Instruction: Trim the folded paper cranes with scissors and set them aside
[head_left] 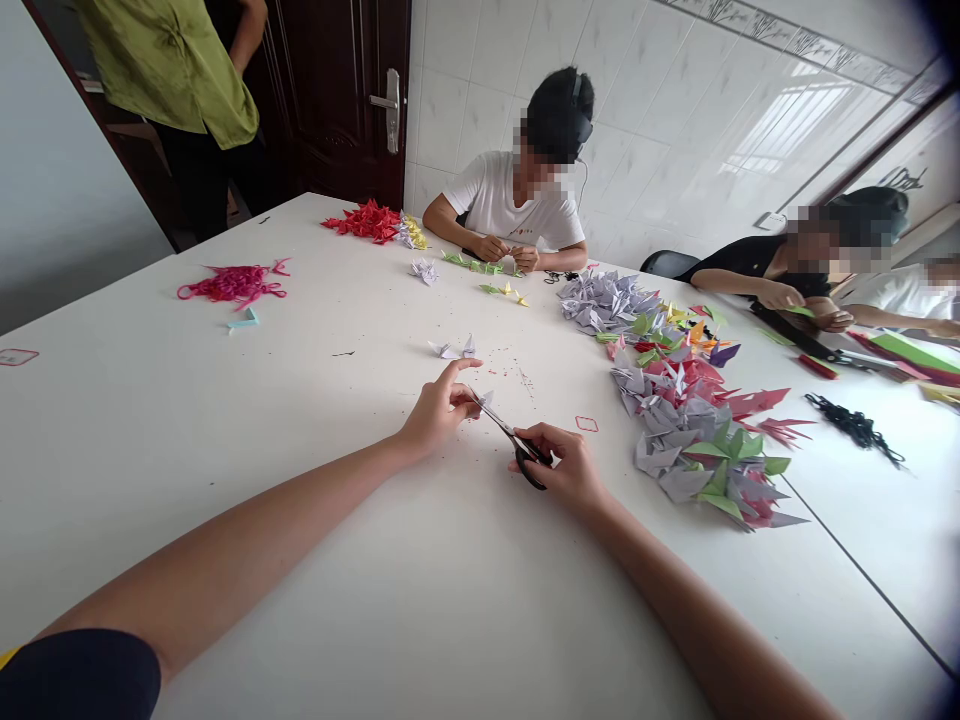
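Taking the scissors as the centre of the clock, the step in hand looks like snipping or trimming a small grey paper piece (486,398), which sits by the blades at about 11 o'clock. The left hand (435,412) seems to pinch that paper between thumb and fingers, its index finger stretched out above; the blades partly hide the contact. The right hand (568,468) grips the black-handled scissors (517,438) by their loops, points aimed toward 10 o'clock and reaching the left fingertips. Whether the blades are parted or closed is too small to tell. Just beyond the left hand, toward 11 o'clock, a folded grey paper bird (454,349) rests on the white table (330,580), and tiny scraps (517,372) lie scattered near 12 o'clock. A long heap of paper birds (679,400) spreads from about 1 to 3 o'clock, while a bundle of pink string (236,284) lies well apart at 10 o'clock. As a judgement, the next move calls for a steady pinch, fingertips clear of the blades, and a short, controlled closing of the scissors on the paper alone.
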